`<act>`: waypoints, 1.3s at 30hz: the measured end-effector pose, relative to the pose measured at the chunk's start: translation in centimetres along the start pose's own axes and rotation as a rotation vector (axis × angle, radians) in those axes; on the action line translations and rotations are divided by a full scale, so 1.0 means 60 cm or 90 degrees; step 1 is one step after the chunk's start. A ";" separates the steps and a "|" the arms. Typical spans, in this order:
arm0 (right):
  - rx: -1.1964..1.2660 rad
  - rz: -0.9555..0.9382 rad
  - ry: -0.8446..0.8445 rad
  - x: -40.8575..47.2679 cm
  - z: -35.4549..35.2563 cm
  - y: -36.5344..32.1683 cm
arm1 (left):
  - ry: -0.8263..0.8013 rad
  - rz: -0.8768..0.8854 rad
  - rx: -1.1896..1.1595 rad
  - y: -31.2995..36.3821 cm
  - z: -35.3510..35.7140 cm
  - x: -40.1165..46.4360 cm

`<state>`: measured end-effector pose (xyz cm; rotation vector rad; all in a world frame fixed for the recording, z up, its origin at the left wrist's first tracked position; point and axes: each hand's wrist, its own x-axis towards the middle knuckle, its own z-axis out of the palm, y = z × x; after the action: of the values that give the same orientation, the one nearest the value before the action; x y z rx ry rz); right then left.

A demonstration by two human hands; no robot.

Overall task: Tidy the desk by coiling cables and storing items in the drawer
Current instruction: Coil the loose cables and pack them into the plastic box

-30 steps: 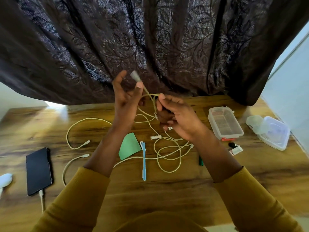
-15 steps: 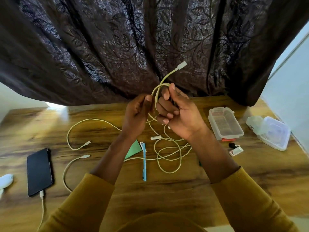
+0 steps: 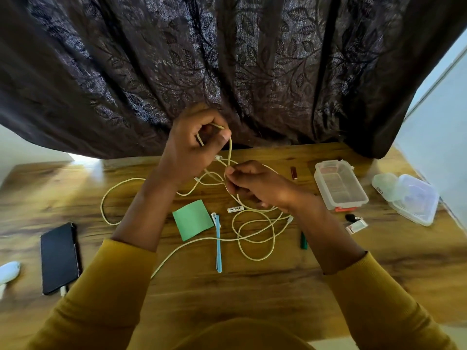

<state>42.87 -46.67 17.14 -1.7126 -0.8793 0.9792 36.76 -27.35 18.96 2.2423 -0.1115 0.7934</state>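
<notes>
Cable (image 3: 255,224) runs upright between the hands: left hand (image 3: 194,145) grips its loop above, right hand (image 3: 252,183) pinches below (slack sprawls on the bench (image 3: 252,294)).

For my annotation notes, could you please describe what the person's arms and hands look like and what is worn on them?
Both arms wear long mustard-yellow sleeves of a plain fabric, pushed up so the forearms are bare: the left sleeve and the right sleeve. The left hand and right hand are bare, with no gloves. No rings, watch or bracelets are visible.
</notes>
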 end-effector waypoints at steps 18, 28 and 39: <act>0.547 -0.258 -0.092 -0.003 -0.014 -0.002 | -0.021 -0.337 -0.551 -0.044 0.031 -0.064; 0.554 -0.335 0.107 0.018 -0.028 -0.021 | -0.285 -0.319 -0.119 0.001 0.115 -0.117; -0.126 -0.226 0.323 0.041 -0.007 0.012 | -0.253 -0.122 0.064 0.024 0.074 -0.070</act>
<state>44.36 -44.87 16.03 -1.7742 -0.9136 0.2080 35.20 -32.04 15.13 2.4371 -0.0448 0.2502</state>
